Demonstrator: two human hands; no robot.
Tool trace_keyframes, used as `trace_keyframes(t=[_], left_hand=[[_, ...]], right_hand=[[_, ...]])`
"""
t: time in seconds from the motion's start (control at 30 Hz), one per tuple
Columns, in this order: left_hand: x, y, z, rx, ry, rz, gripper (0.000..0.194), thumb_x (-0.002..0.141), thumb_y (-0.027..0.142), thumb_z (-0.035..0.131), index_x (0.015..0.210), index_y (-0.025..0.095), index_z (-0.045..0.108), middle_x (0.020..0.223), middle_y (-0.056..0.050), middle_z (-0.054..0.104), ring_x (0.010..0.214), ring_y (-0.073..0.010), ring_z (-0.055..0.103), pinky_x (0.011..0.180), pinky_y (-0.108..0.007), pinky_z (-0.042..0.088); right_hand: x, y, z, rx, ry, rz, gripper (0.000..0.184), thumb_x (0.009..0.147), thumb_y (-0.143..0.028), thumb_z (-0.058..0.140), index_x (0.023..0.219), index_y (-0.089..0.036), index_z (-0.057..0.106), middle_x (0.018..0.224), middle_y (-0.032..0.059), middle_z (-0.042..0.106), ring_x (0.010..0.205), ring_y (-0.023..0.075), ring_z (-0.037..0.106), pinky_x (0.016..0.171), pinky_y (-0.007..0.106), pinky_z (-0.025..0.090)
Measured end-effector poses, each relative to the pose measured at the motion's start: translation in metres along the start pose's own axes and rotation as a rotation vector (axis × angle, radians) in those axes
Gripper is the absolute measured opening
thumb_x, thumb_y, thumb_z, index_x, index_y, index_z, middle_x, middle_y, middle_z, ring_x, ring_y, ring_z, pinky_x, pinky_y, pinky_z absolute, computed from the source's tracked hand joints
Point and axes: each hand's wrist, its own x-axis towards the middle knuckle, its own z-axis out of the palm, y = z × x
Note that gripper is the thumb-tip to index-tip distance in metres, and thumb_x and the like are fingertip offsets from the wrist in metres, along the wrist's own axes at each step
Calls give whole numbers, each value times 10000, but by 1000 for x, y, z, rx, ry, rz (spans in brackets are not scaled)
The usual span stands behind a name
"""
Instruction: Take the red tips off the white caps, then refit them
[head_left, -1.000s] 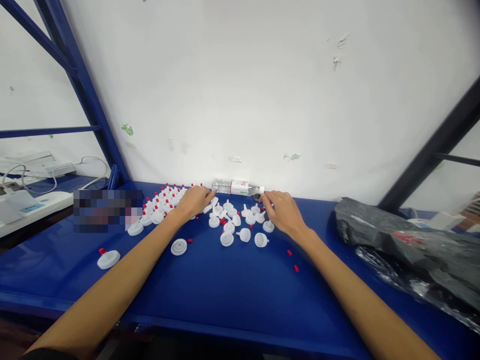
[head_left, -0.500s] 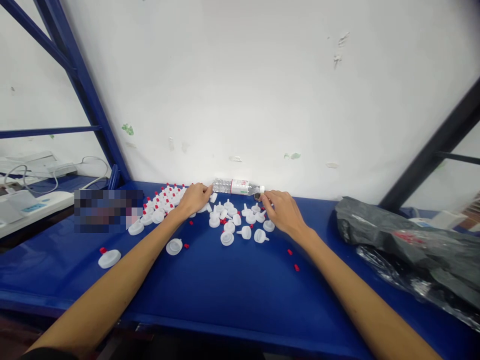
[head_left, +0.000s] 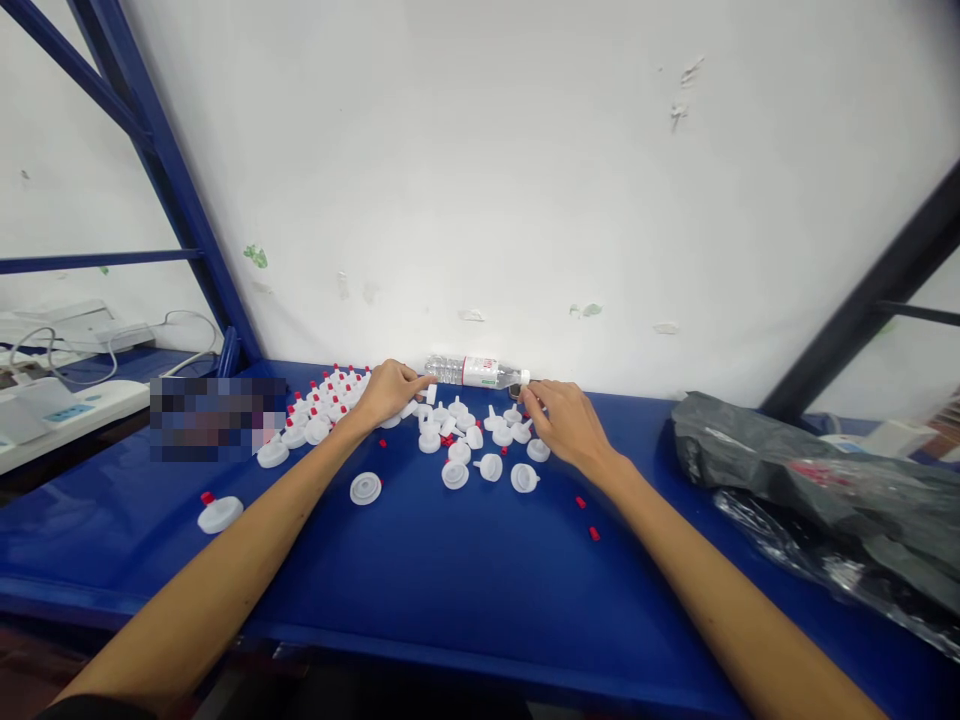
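My left hand is closed, with thumb and fingertips pinching a white spout cap near the back of the table. To its left stand rows of white spout caps with red tips. My right hand rests at the right edge of a loose group of white spout caps without tips. Its thumb is apart from the bent fingers, and I see nothing held in it. A clear plastic bottle lies on its side against the wall, its white cap close to my right fingertips.
On the blue table lie loose red tips and one upturned white cap. A tipped cap stands at front left. Grey plastic bags fill the right side. A power strip lies at far left.
The white cap at front left has tipped over and shifted right, partly covering a red tip. Another cap near my right forearm has turned underside up. My left hand has shifted slightly right.
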Motion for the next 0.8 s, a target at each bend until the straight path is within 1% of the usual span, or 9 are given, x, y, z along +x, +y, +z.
trace_keyframes(t=[0.1,0.23,0.53,0.7,0.8], left_hand=[[0,-2,0,-25,-6,20,308,1003,451,666,1017,147,712,951,-10,723,775,-158,687,691,-303,597],[-1,-3,1,-52,-2,15,322,990,458,680,1030,140,715,981,-12,722,824,-186,701,725,-327,608],[-1,1,-1,-125,13,-54,327,996,459,676,1031,136,715,972,-14,730,813,-177,707,720,-326,610],[-2,6,-3,-229,51,-93,326,1010,459,657,1040,138,705,940,-10,721,769,-157,696,685,-307,604],[-1,9,-4,-309,71,-126,333,1017,464,645,1066,140,700,955,-15,718,772,-156,694,682,-307,604]], right_hand=[[0,0,0,1,0,-1,328,1099,-242,428,879,-222,670,886,65,767,828,243,690,802,349,419],[0,-2,-1,6,-5,-2,346,1101,-241,424,851,-221,663,876,63,763,808,236,684,778,342,414],[0,-4,-4,22,-17,12,364,1105,-244,416,835,-220,658,865,64,758,775,231,672,748,337,416],[0,-4,-3,45,-17,12,360,1101,-242,417,834,-221,659,863,66,758,775,235,674,759,340,422],[0,-4,-3,69,-6,13,347,1096,-238,425,851,-217,670,859,70,758,794,245,681,798,355,435]])
